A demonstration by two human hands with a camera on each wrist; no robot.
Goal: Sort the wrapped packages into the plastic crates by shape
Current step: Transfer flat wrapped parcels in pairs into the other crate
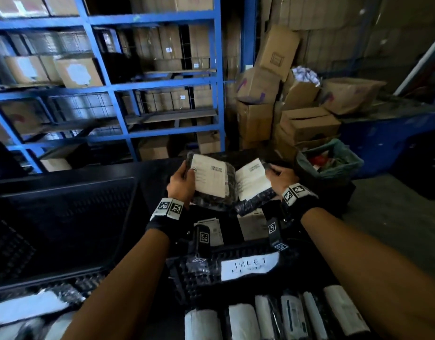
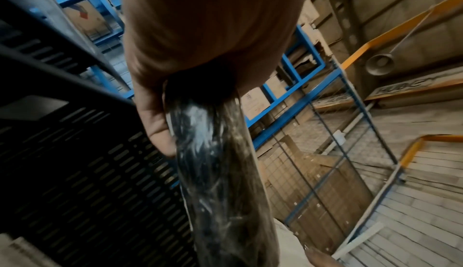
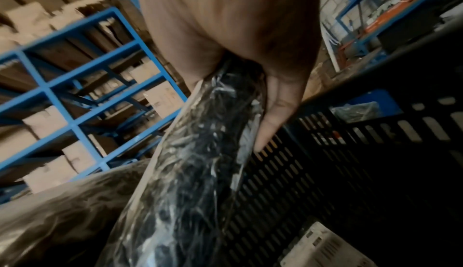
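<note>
My left hand [image 1: 182,179] grips a flat black bubble-wrapped package [image 1: 211,177] with a white label, held above a black plastic crate [image 1: 236,249]. My right hand [image 1: 280,177] grips a second flat labelled package [image 1: 252,182] beside the first. In the left wrist view my fingers [image 2: 155,121] curl round the package's edge [image 2: 215,172]. In the right wrist view the fingers [image 3: 275,113] lie along the other package [image 3: 195,162] over the slotted crate wall [image 3: 313,172]. Flat labelled packages [image 1: 252,225] lie inside that crate. Several rolled packages [image 1: 241,320] lie at the near edge.
A second black slotted crate [image 1: 64,217] stands at my left. Blue shelving [image 1: 108,87] with cardboard boxes fills the back. More boxes [image 1: 304,123] and a lined bin [image 1: 329,163] stand at the right. A handwritten white label [image 1: 248,265] is stuck on the crate's near wall.
</note>
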